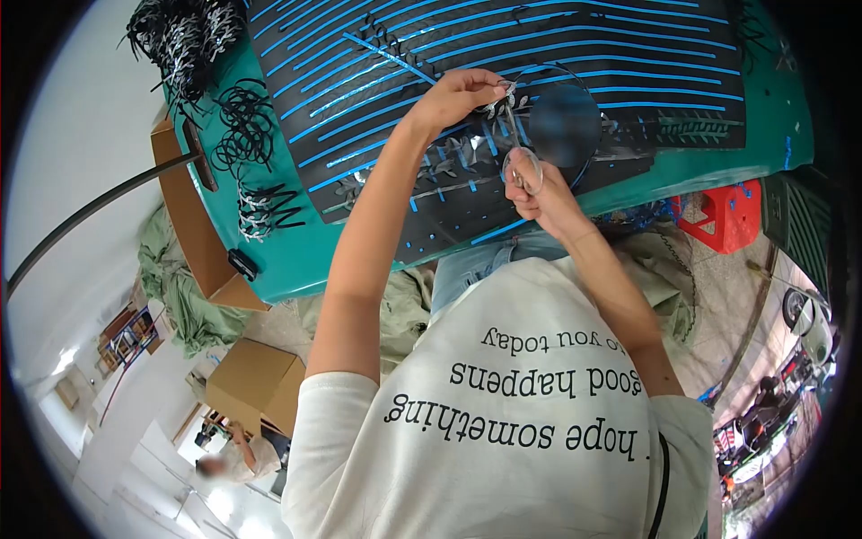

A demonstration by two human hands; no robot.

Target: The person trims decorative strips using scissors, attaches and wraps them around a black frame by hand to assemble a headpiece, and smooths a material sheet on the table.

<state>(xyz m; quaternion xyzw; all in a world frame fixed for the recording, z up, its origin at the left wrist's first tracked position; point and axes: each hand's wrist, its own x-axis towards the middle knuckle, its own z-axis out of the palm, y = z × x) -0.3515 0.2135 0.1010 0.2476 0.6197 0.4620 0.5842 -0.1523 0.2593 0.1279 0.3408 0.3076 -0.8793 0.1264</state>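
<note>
My left hand (462,97) pinches a small silvery leaf-shaped sprig (499,99) beside the edge of a thin black hoop (588,88). Below it and to the right, my right hand (537,190) is closed, with a clear ring (523,171), like a roll of tape, around or in its fingers. A dark round disc (564,124), blurred, shows within the hoop. Under both hands lies a black sheet (359,171) striped with blue strips. More dark leaf sprigs (440,162) and short blue pieces are scattered on it, near my left forearm.
A green-covered table (278,260) carries the sheet. Bundles of black and silver leafy strands (184,54) and black loops (241,121) lie at the left. Cardboard (184,193) stands against the left edge. A red stool (729,220) is at right. Another person (247,458) is far behind.
</note>
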